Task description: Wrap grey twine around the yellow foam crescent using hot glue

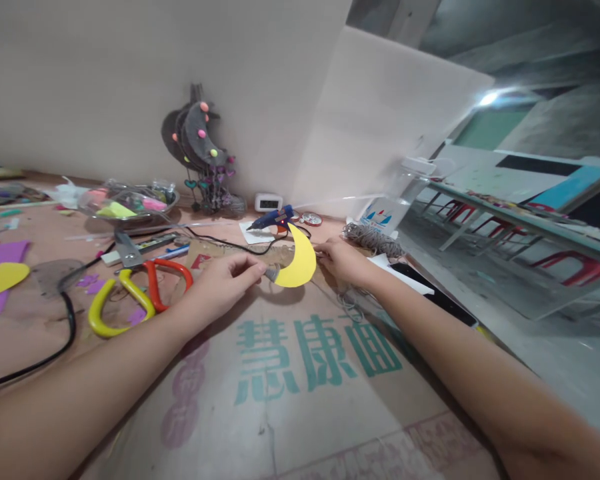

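Observation:
A yellow crescent [300, 263] is held upright above the cardboard [220, 413] by a grey tip at its lower left end. My left hand [237, 277] pinches that grey tip between thumb and fingers. To the right of the crescent, my right hand [340, 260] has its fingers bent together near grey string; what they hold, if anything, is too small to make out. Behind the crescent lies a blue glue gun [273, 219] on a white paper piece. Grey yarn [373, 239] is heaped just beyond my right hand.
Scissors with yellow handles [100, 310] and a red-handled pair [167, 280] lie left. A plastic bowl [130, 207] holds colourful pieces. Grey moon decorations [195, 137] hang at the wall beside a small white clock [269, 202]. A black cable crosses the left side.

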Demonstrator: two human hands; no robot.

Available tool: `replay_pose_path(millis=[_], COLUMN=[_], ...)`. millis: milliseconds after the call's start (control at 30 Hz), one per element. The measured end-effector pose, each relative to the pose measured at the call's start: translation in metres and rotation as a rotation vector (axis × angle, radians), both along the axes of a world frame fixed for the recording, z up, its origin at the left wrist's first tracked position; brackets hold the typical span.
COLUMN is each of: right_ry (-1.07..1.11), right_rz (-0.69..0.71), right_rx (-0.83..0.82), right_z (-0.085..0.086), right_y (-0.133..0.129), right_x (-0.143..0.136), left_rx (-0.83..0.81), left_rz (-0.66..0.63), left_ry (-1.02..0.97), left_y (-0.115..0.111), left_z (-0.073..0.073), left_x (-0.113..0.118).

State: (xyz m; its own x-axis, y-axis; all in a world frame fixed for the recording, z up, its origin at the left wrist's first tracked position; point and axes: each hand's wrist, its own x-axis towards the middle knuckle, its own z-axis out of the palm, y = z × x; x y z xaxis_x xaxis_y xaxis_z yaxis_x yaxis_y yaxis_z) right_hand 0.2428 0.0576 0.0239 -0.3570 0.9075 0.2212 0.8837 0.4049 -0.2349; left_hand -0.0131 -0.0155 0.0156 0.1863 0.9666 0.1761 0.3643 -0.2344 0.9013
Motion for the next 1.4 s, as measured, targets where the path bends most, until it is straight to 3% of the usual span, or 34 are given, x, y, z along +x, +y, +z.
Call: replay_pose_path(millis=[100,200,267,333,400,500,667,867,1400], right_ry=[-0.052,0.094,0.192,0.239,0.218,0.201,0.175,0.097,0.093], right_rz=[-0.077,-0.130,-0.060,0.103,0.229,0.311,0.399,0.413,0.429], right_rx=[0.052,0.100,0.143,0.203,0.219,0.252,0.313,0.369,0.325], right_z=[0.004,0.021,0.032,0.036,0.031,0.014,-0.006,-0.005,-0.006], right_y=[0.006,0.003,-0.006,-0.023,-0.042,-0.063,-0.064,-0.061,-0.061], right_x=[0.005,0.004,-0.003,-0.013,-0.023,-0.032,-0.029,-0.030,-0.029], left_rx=[-0.004,0.008,0.014,0.019,0.018,0.001,-0.038,-0.021,-0.009], left_rz=[0.010,0.014,0.007,-0.002,-0.008,-0.015,-0.009,-0.022,-0.085], left_ry=[0.000,0.010,0.007,0.002,0.010,0.053,0.112,0.121,0.093], left_y=[-0.001,0.000,0.000,0.001,0.001,0.000,-0.001,0.000,0.001], left_z=[0.000,0.000,0.000,0.000,0.001,0.003,0.005,0.005,0.003], left_x=[0.000,0.000,0.000,0.001,0.001,0.002,0.002,0.003,0.002])
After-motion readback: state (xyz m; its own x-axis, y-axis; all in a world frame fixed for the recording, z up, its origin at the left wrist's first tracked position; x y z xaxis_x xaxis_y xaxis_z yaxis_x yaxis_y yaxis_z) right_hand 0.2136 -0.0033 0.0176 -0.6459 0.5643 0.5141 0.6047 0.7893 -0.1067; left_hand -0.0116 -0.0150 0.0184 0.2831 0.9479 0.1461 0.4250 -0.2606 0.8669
